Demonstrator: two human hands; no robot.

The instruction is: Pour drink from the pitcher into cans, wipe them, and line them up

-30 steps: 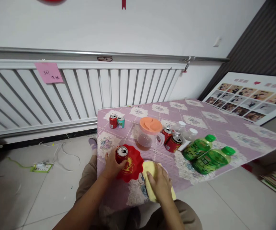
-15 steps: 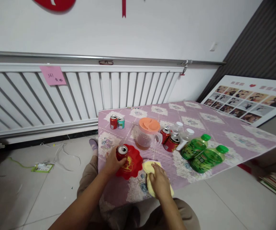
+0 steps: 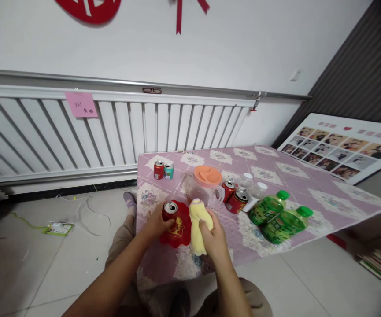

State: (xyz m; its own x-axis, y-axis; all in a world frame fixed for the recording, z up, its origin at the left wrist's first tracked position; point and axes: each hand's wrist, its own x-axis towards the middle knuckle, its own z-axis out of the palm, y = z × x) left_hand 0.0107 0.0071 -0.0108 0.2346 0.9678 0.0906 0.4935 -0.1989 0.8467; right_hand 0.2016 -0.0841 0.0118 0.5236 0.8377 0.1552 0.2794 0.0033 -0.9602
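Note:
My left hand (image 3: 156,223) is wrapped round a red drink can (image 3: 169,211) that stands on a red scalloped plate (image 3: 179,229) near the table's front edge. My right hand (image 3: 214,237) grips a yellow cloth (image 3: 197,222) and holds it up off the table, just right of the plate; the cloth hangs bunched from my fingers. Right behind the cloth stands a clear jug with an orange lid (image 3: 206,182).
The low table has a purple patterned cover (image 3: 296,180). On it are two small cans (image 3: 163,170) at the back left, two red cans (image 3: 233,197), two clear jars with white lids (image 3: 253,187) and two green bottles lying down (image 3: 278,216). A radiator (image 3: 111,127) lines the wall; a photo board (image 3: 338,145) leans at right.
My right hand has closed on the yellow cloth and lifted it from the table toward the plate. My left hand stays on the can. The view has tilted up slightly.

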